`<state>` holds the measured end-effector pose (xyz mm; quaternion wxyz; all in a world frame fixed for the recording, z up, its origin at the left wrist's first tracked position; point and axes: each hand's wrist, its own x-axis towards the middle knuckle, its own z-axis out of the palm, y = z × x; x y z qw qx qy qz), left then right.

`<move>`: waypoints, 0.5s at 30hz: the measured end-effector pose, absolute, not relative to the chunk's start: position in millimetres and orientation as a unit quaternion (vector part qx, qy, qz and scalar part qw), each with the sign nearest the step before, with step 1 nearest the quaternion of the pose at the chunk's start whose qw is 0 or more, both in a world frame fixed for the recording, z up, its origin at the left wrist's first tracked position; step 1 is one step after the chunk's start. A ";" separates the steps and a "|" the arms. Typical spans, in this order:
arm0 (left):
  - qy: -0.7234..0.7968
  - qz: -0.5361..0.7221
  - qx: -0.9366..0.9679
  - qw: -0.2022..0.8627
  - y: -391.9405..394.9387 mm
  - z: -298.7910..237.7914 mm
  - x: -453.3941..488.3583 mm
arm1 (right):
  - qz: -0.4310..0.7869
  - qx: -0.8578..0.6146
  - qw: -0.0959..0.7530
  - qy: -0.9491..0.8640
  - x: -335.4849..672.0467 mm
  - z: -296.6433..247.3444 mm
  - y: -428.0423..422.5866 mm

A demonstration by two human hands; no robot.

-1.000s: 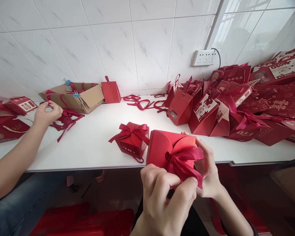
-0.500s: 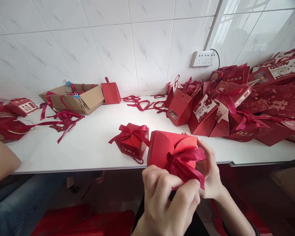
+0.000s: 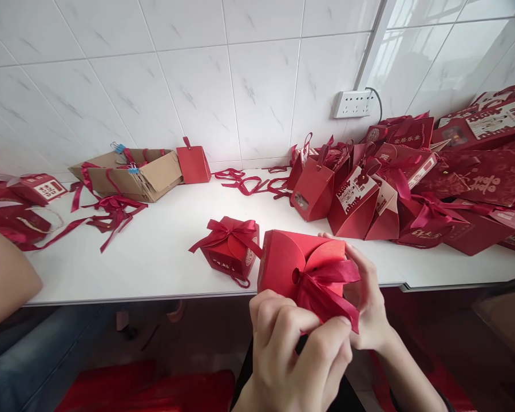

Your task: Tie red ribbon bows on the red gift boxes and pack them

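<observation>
A red gift box (image 3: 283, 257) with a round hole and petal-shaped flaps is tilted towards me above the table's front edge. A dark red satin ribbon (image 3: 326, 286) is tied at its hole, with tails spread to the right. My left hand (image 3: 298, 349) has its fingers curled in front of the box, pinching a ribbon tail by its lower end. Wrapped round the box's right side, my right hand (image 3: 369, 292) supports it, its fingers partly hidden behind. Just left stands a smaller red box (image 3: 229, 249) topped with a ribbon bow and trailing a cord.
Many red gift boxes (image 3: 313, 191) crowd the table's right side. A cardboard box (image 3: 141, 177) holding ribbons stands at the back left, near a red bag (image 3: 193, 164) and loose ribbons (image 3: 249, 183). Another person's arm (image 3: 6, 274) reaches in at left. A socket strip (image 3: 354, 104) is on the wall.
My hands and the box keep nearly the same pose. At the far left, the other person's arm has shifted slightly right, and the red bag and ribbon beside it have moved.
</observation>
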<state>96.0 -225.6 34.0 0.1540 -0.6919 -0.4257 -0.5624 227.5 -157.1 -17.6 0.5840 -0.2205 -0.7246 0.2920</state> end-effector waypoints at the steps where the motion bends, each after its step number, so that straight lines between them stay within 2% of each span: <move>1: -0.425 -0.565 -0.691 0.152 -225.7 34.1 96.1 | 0.291 -0.219 0.585 -0.725 227.6 -17.5 -157.2; 15: -0.418 -0.589 -0.676 0.149 -225.9 31.7 99.3 | 0.271 -0.209 0.589 -0.732 229.0 -17.8 -156.9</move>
